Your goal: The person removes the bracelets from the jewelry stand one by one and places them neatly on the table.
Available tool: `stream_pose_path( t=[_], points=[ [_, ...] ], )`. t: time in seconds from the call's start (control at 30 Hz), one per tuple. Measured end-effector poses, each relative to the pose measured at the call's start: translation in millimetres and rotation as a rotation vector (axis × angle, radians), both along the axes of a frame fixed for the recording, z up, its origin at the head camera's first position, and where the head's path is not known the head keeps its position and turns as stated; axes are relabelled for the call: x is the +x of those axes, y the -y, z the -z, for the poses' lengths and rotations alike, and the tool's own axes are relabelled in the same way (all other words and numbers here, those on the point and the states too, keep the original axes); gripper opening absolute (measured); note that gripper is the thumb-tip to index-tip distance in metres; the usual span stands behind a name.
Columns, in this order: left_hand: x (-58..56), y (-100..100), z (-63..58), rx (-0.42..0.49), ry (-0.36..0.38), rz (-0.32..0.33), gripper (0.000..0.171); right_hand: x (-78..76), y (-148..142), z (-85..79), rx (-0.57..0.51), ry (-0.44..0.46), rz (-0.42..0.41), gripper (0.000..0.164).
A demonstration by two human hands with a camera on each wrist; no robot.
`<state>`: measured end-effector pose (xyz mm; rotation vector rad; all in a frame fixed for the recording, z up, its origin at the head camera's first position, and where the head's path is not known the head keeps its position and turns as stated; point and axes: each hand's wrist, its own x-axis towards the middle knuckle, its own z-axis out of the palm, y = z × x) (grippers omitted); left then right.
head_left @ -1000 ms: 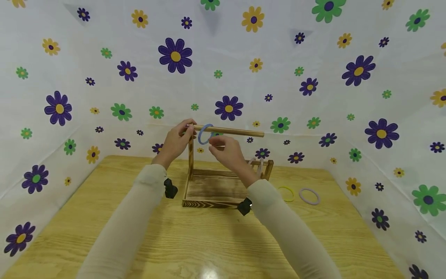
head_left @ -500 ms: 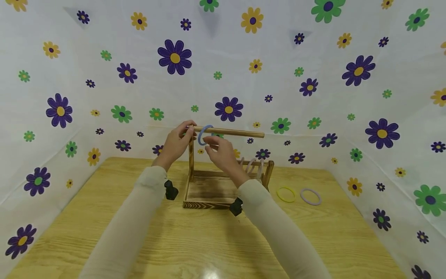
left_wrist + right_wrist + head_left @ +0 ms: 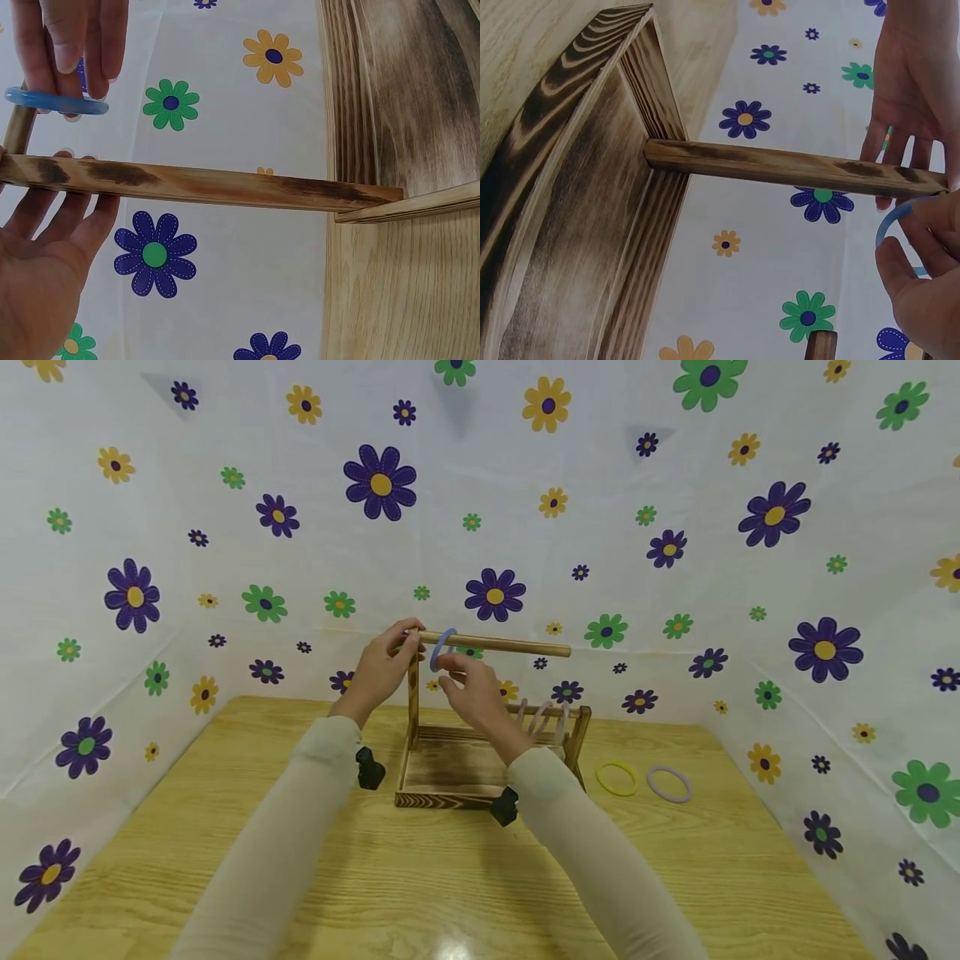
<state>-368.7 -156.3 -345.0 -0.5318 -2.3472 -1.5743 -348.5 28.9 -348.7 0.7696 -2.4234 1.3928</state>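
My left hand [image 3: 378,668] grips the top of the upright wooden post [image 3: 187,184] of a bangle stand, where a round wooden rod [image 3: 517,646] juts out to the right. Around that rod, close to the post, hangs a blue bangle [image 3: 56,102]. The thumb and fingers of my right hand [image 3: 472,689] pinch its lower right side, below the rod. In the right wrist view, the bangle [image 3: 886,225] shows between the fingertips, and part of it is hidden behind them.
The stand's wooden tray base [image 3: 457,764] rests on the table [image 3: 420,885]. Several pale bangles [image 3: 562,724] hang on its lower bar at the right. A yellow bangle [image 3: 618,794] and a purple bangle [image 3: 675,801] lie right of the stand. Flowered cloth [image 3: 480,460] surrounds the table.
My right hand has moved slightly left, its fingers now overlapping the blue bangle's lower side. The bangle has turned more edge-on in the head view. My left hand stays at the post.
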Motion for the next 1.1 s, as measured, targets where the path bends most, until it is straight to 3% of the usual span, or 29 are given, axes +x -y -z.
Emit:
stream_pose_path(
  t=[0.33,0.57,0.67,0.93,1.1],
  points=[
    [-0.7,-2,-2.2,0.023,0.019,0.021,0.038,0.9,-2,3.6,-0.1,-0.029,0.068,0.021],
    [26.1,-7,-22.9,0.003,0.017,0.027,0.036,0.7,-7,4.0,-0.113,-0.047,0.097,0.017],
    [30.0,-7,-25.6,0.008,0.011,0.024,0.037,1.9,-9,3.5,-0.128,-0.047,0.104,0.017],
    [2.9,-3,-2.7,0.023,0.013,0.012,0.04,3.3,-14,4.7,-0.155,-0.074,0.123,0.016],
    [-0.5,-2,1.2,0.021,-0.005,0.002,0.041,3.9,-19,4.7,-0.177,-0.086,0.146,0.015]
  ],
)
